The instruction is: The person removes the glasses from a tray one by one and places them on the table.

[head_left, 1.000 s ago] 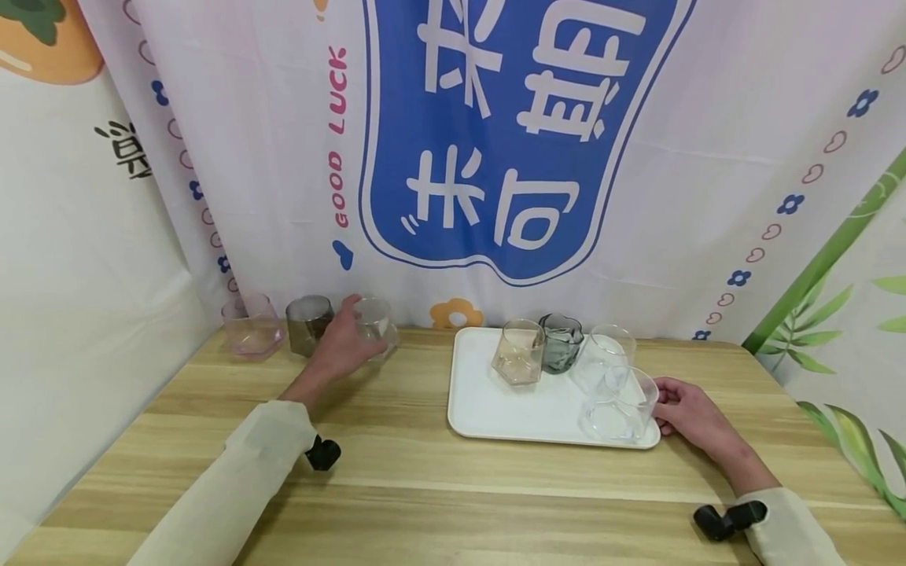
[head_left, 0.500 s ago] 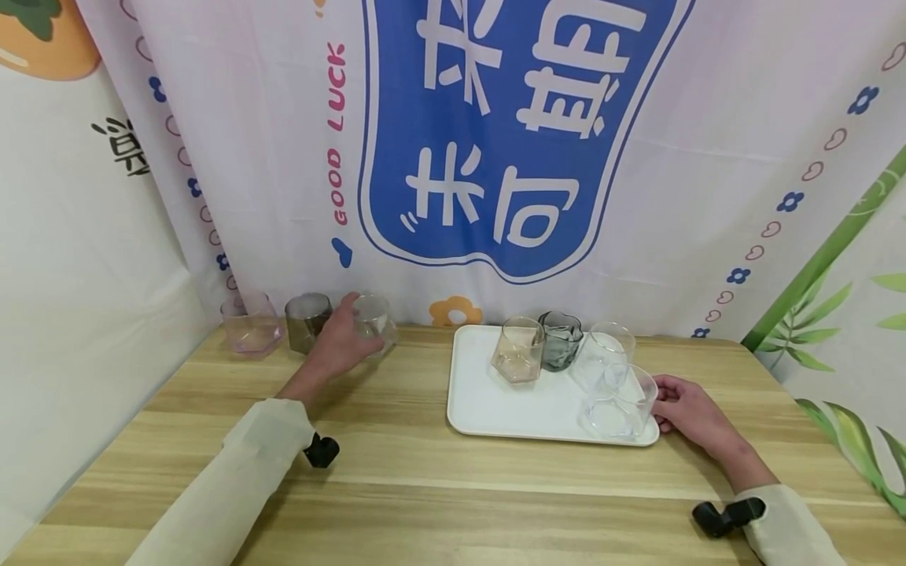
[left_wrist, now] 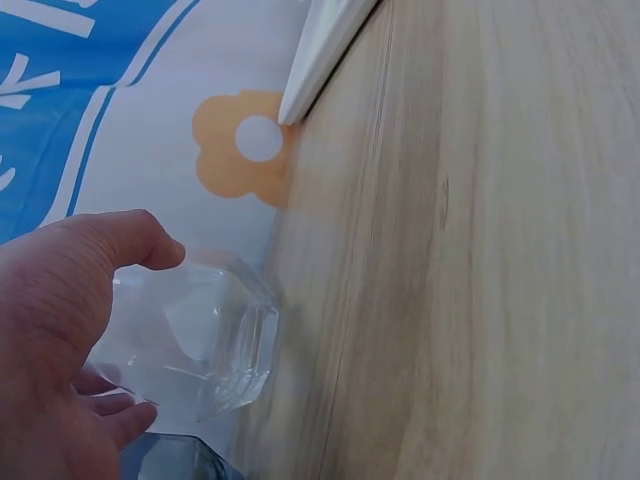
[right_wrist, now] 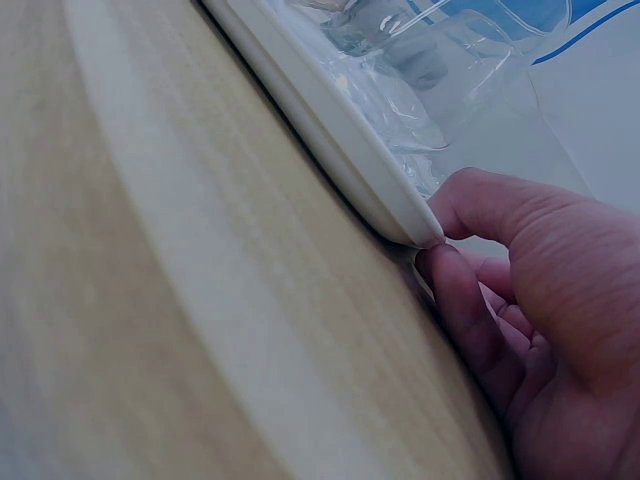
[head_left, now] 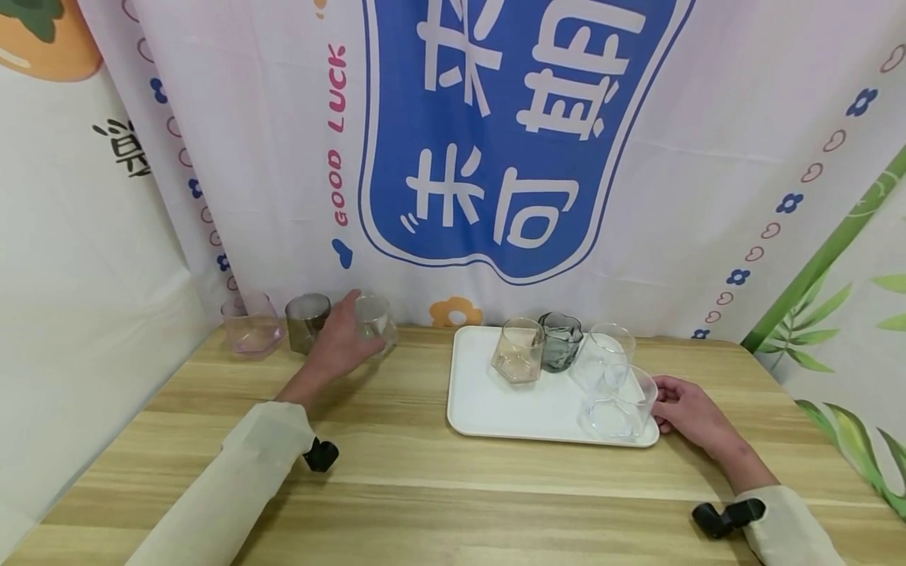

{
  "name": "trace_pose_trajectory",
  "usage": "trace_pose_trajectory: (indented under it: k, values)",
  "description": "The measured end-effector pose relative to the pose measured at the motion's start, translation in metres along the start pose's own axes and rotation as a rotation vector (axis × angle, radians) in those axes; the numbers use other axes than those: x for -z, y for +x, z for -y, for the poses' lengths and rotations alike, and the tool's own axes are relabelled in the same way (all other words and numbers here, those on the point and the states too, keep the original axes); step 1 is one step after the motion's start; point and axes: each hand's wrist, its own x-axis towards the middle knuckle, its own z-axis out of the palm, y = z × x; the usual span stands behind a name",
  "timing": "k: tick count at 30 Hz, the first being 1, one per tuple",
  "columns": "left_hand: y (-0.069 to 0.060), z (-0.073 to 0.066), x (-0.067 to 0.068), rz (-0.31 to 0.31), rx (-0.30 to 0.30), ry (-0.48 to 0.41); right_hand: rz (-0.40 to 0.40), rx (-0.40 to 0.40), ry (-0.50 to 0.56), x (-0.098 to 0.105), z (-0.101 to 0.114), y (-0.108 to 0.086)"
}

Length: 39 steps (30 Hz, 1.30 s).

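Observation:
In the head view, my left hand (head_left: 343, 338) is around a clear glass (head_left: 375, 322) at the back left of the table. The left wrist view shows the thumb (left_wrist: 150, 238) on one side of that glass and curled fingertips on the other. My right hand (head_left: 690, 413) pinches the right rim of a white tray (head_left: 488, 409). In the right wrist view, the thumb lies over the tray's corner (right_wrist: 400, 215) and a finger under it. On the tray stand an amber glass (head_left: 519, 354), a dark grey glass (head_left: 561, 346) and two clear glasses (head_left: 610, 350).
Left of my left hand stand a brown glass (head_left: 304, 326) and a pink glass (head_left: 252, 330). A printed cloth (head_left: 410, 291) hangs right behind the wooden table (head_left: 453, 503). The tray sits near the table's back edge.

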Motion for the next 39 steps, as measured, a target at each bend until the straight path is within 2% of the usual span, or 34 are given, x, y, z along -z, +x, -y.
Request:
trace_pose_trajectory:
  k: [6, 12, 17, 22, 28, 35, 39]
  values:
    - [-0.002, -0.005, 0.001, -0.093, -0.056, 0.055, -0.002, 0.012, 0.006, 0.001, 0.0, 0.0]
    - [-0.009, -0.018, 0.002, -0.199, -0.194, 0.035, 0.0, 0.007, 0.013, 0.001, 0.0, -0.001]
    - [-0.014, -0.031, -0.001, -0.231, -0.277, -0.006, 0.006, 0.007, 0.011, 0.001, 0.0, -0.001]
    - [-0.017, -0.042, -0.007, -0.214, -0.335, -0.035, 0.014, -0.004, 0.018, 0.002, 0.0, -0.001]
    - [-0.024, -0.055, -0.018, -0.189, -0.375, 0.007, 0.015, -0.007, 0.028, 0.001, 0.0, 0.0]
    - [-0.03, -0.066, -0.034, -0.11, -0.36, -0.073, 0.009, -0.001, 0.01, 0.001, 0.0, -0.001]
    - [-0.033, -0.074, -0.042, -0.082, -0.347, -0.084, 0.007, -0.003, 0.015, 0.001, 0.0, 0.0]
